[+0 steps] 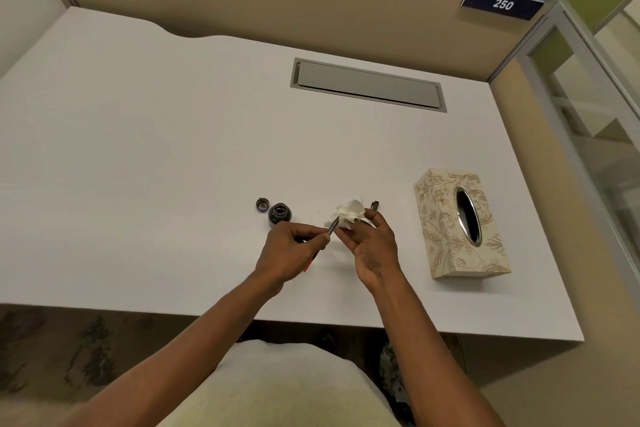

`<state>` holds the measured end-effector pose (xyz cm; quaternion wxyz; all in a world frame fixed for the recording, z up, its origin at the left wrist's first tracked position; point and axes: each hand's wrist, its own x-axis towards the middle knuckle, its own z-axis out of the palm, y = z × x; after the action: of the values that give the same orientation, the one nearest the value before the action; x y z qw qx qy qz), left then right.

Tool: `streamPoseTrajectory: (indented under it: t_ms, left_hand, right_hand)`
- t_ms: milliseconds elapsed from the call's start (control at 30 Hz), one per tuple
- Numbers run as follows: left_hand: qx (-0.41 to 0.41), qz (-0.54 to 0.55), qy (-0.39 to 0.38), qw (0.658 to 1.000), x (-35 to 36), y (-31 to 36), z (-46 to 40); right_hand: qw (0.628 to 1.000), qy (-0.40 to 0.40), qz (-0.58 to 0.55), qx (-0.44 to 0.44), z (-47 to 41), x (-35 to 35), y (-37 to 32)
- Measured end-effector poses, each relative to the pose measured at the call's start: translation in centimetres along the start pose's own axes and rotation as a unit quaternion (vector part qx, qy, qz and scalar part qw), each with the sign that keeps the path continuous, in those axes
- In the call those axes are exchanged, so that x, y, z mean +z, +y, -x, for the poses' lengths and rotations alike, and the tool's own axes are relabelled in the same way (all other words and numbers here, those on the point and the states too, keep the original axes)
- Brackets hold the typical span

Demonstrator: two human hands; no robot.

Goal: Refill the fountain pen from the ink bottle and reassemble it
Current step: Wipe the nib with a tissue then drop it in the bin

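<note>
Both forearms reach forward from the bottom of the view and meet over the white tabletop (pixel 138 149), the hands close together just above its near half. The left hand (pixel 291 250) is turned palm-in, its fingers (pixel 313 230) pinched together on the fountain pen's front section (pixel 333 228), which points its nib up and to the right — a bit of red shows below the hand. The right hand (pixel 372 246) is raised beside it, fingers curled shut on a crumpled white tissue (pixel 349 213), and the nib touches the tissue's lower edge.

Just behind the left hand stands the ink bottle (pixel 280 213), open, with dark ink visible inside its mouth. Its cap (pixel 262 204) lies just beside it on the left, open side up. A small dark pen part (pixel 375 205) rests on the tabletop behind the right hand; which part it is I cannot tell. Farther right sits a floral tissue box (pixel 446 236) — its oval slot looks dark, and no sheet sticks out.
</note>
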<state>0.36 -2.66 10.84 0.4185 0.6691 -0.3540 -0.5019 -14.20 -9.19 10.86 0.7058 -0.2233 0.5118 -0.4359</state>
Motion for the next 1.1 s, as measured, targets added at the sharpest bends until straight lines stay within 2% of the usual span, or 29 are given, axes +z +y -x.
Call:
streamPoseTrajectory:
  t_ms: [200, 400, 733, 900, 1033, 1100]
  left_hand:
    - [0.000, -0.004, 0.018, 1.000, -0.5, -0.1, -0.4]
    - [0.017, -0.042, -0.005, 0.999, -0.4, -0.2, -0.4]
    - [0.006, -0.056, -0.016, 0.998, -0.1, -0.1, -0.3]
    - [-0.014, -0.038, -0.014, 0.999, -0.1, -0.2, -0.1]
    - [-0.016, -0.012, -0.017, 1.000, -0.3, -0.2, 0.1]
    - [-0.012, -0.011, -0.022, 1.000, -0.2, -0.1, 0.2]
  right_hand:
    - [0.991, -0.035, -0.109, 0.070, 0.2, -0.5, 0.0]
    - [0.996, -0.060, -0.036, 0.058, -0.1, -0.2, 0.6]
    - [1.000, -0.023, 0.016, 0.010, -0.1, -0.1, 0.2]
    - [0.998, 0.032, -0.052, 0.002, -0.7, -0.4, -0.2]
    - [0.997, 0.062, 0.049, 0.004, -0.8, -0.9, -0.3]
    - [0.997, 0.051, 0.055, 0.004, -0.6, -1.0, -0.4]
